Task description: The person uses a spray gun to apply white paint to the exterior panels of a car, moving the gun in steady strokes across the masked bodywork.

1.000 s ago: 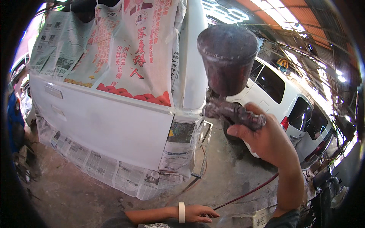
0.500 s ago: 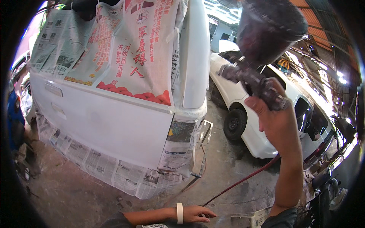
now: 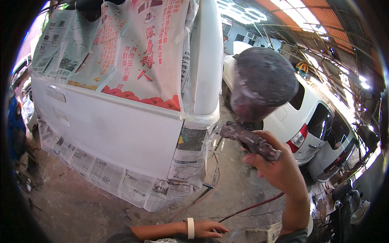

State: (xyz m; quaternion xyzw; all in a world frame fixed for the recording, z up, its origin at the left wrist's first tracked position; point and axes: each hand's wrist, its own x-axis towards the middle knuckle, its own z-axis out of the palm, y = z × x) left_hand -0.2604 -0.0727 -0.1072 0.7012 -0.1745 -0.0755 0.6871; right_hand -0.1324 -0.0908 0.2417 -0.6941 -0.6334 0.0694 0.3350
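Since the previous frame, the spray gun (image 3: 251, 139) has moved left and down, sitting right of the white panel (image 3: 117, 125), the right hand's (image 3: 279, 166) fingers wrapped around it; the left hand (image 3: 207, 229) hangs slack, gripping nothing. Likely rigid, top-heavy, perhaps slick, it wants holding beneath its body. One gun, one cup (image 3: 263, 81), one red hose (image 3: 251, 208)
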